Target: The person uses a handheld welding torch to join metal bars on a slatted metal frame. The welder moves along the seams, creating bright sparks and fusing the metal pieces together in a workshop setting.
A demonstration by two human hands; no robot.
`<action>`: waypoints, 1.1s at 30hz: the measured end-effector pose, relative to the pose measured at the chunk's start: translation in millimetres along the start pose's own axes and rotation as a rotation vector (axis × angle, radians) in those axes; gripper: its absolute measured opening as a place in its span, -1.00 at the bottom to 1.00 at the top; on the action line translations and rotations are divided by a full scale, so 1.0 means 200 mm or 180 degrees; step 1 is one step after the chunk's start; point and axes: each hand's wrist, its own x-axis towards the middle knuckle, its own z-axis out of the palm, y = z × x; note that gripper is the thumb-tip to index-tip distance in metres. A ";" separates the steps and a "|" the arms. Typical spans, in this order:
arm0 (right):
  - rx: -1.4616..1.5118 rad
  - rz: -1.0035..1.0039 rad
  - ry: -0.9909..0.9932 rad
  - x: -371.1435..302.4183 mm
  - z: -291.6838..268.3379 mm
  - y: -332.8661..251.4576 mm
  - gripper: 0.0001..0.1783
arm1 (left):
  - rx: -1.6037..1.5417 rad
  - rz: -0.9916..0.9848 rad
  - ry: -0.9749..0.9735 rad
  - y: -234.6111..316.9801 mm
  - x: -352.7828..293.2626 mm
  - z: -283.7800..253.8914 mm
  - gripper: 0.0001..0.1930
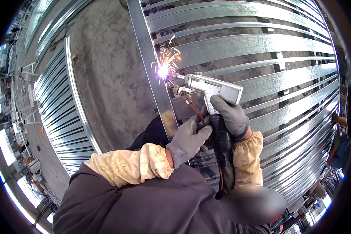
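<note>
My right hand [231, 117], in a grey glove, is wrapped round the handle of a white pistol-shaped welding gun [216, 86]. A thick black sleeved cable [222, 156] runs down from the handle. The gun's tip points left at a steel frame bar [154, 58], where a bright arc [162, 71] glows and orange sparks fly up. My left hand [190, 139], gloved too, is closed round a thin red hose [196, 111] just below the gun. A brass fitting [188, 100] joins that hose to a nozzle angled toward the arc. Some left fingertips are hidden.
Shiny steel slats [257, 46] lie in rows to the right of the frame bar, with gaps between them. Another slatted panel [62, 105] stands at the left beyond the grey floor [105, 70]. Another person's hand [339, 119] shows at the far right.
</note>
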 end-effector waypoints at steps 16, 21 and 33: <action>0.0521 -0.0088 0.0558 -0.22 0.02 -0.03 -0.70 | 0.0131 0.0100 -0.0351 0.04 -0.06 0.07 -0.69; 0.0760 -0.0242 0.0987 -0.36 -0.05 -0.03 -0.67 | 0.0785 -0.0025 -0.0742 0.06 0.01 0.01 -0.50; 0.0546 0.0225 0.0484 -0.32 0.05 0.02 -0.73 | -0.0330 0.0017 -0.0027 -0.12 0.11 -0.11 -0.61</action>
